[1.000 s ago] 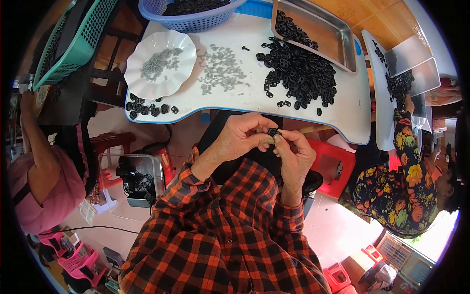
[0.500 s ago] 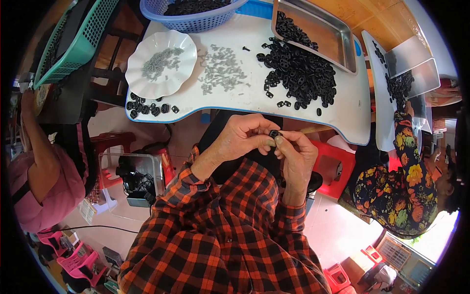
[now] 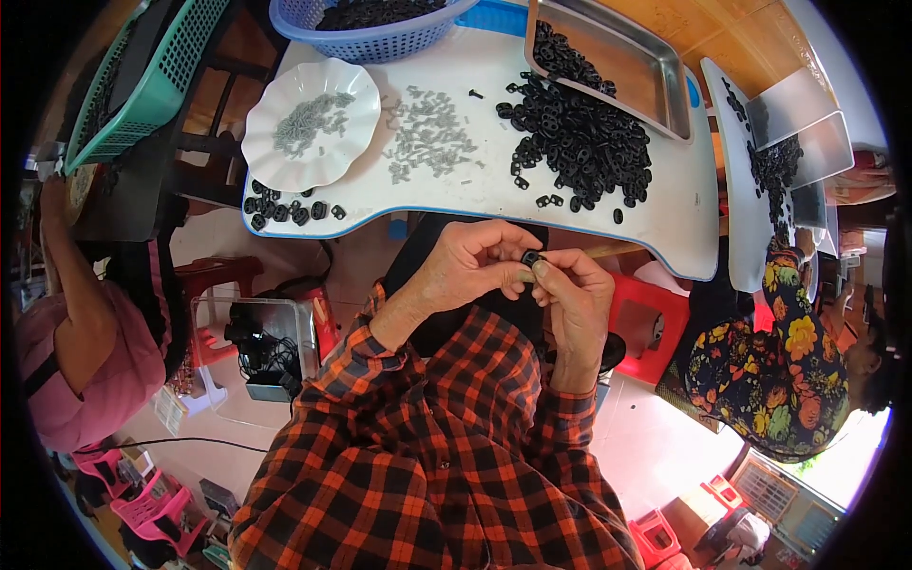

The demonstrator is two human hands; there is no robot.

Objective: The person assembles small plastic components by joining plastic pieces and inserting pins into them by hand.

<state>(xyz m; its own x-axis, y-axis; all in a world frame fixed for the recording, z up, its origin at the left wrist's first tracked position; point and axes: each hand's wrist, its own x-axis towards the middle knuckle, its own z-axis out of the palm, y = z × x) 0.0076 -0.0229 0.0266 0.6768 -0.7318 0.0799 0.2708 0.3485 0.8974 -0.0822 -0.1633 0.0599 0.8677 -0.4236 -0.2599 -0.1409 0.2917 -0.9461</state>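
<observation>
Just off the table's near edge, my left hand (image 3: 475, 261) and my right hand (image 3: 572, 294) meet, their fingertips pinching one small black plastic part (image 3: 531, 257) between them. The part looks like the black two-holed pieces in the heap (image 3: 589, 142) on the table. Further left lie small clear-grey pieces, some scattered (image 3: 432, 133) on the tabletop and some on a white scalloped plate (image 3: 256, 152). Several black parts (image 3: 285, 210) sit together at the table's front left corner. A lone dark pin-like piece (image 3: 476, 93) rests behind the scattered pieces.
A metal tray (image 3: 665, 81) tips black parts onto the white table (image 3: 689, 214). At the back stands a blue basket (image 3: 380, 43). A red stool (image 3: 651, 328) is under the right side. Co-workers sit left, in a pink top (image 3: 95, 361), and right, in a flowered sleeve (image 3: 793, 323).
My hands stay almost in place, still pinching the black part, which has turned slightly. On the right, the co-worker's arm has drawn back a little from their parts.
</observation>
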